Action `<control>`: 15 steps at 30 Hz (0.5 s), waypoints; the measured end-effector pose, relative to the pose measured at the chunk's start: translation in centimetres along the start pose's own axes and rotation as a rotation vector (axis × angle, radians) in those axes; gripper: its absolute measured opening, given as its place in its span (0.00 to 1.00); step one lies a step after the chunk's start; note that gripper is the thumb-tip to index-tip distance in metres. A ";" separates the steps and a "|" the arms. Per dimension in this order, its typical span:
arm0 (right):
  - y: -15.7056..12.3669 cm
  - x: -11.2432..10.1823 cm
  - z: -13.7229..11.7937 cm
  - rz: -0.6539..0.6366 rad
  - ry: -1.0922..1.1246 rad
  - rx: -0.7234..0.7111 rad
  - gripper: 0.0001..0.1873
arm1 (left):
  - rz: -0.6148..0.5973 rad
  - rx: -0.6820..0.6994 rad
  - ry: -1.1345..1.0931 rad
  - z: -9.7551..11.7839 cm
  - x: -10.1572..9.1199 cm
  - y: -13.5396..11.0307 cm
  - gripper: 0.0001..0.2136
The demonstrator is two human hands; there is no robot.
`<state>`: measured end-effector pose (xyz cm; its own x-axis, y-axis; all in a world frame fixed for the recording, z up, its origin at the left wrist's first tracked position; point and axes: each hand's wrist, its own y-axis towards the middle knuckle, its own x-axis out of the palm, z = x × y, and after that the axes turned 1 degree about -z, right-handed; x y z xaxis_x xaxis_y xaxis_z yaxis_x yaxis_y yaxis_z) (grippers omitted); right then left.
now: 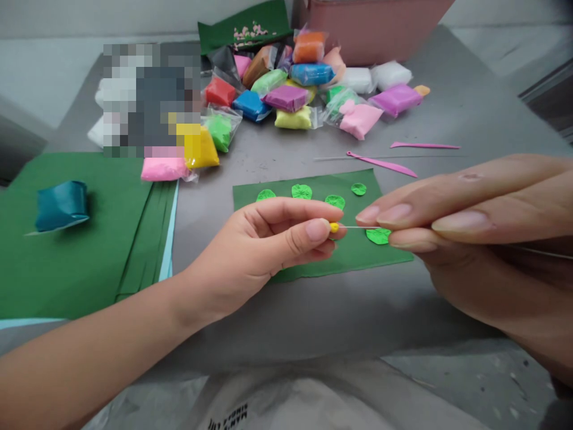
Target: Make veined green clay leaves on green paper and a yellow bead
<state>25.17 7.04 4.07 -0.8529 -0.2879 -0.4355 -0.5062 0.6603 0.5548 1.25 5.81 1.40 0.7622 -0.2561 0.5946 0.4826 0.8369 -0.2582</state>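
Between the thumb and fingers of my left hand (277,236) is a small yellow clay bud (334,227). A thin wire (356,227) runs from the bud to my right hand (474,221), whose thumb and fingers pinch it. The wire's far end trails out past the right hand toward the edge of the view. Below and behind both hands lies a green sheet (308,269) with several flat, bright green clay leaves (301,192) on it. One leaf (378,236) shows just under the wire; my left hand hides part of the sheet.
Bagged clay packs (286,98) in many colours are heaped at the back, before a pink bin (376,30). Two pink modelling tools (382,163) and another wire lie right of centre. At left, a teal packet (61,206) rests on stacked green sheets (67,269).
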 end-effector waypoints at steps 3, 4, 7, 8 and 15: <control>0.0 -0.1 -0.2 0.014 -0.037 -0.018 0.36 | -0.002 0.000 -0.002 0.0 0.0 0.0 0.07; -0.1 0.0 -0.2 0.013 -0.044 -0.016 0.35 | -0.003 -0.001 -0.003 0.0 0.0 0.1 0.07; -0.3 0.0 -0.2 0.011 -0.055 -0.016 0.37 | -0.007 0.001 -0.009 -0.1 0.0 0.1 0.07; -0.4 0.1 -0.1 0.005 -0.053 -0.021 0.39 | -0.009 0.002 -0.011 -0.1 -0.1 0.1 0.07; 0.2 0.4 -0.9 0.042 -0.039 0.056 0.37 | -0.048 0.009 -0.019 -0.3 -0.2 0.2 0.06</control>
<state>24.56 6.40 4.67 -0.8670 -0.2331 -0.4405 -0.4615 0.7091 0.5331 1.27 5.90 1.02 0.7300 -0.2866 0.6205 0.5141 0.8285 -0.2222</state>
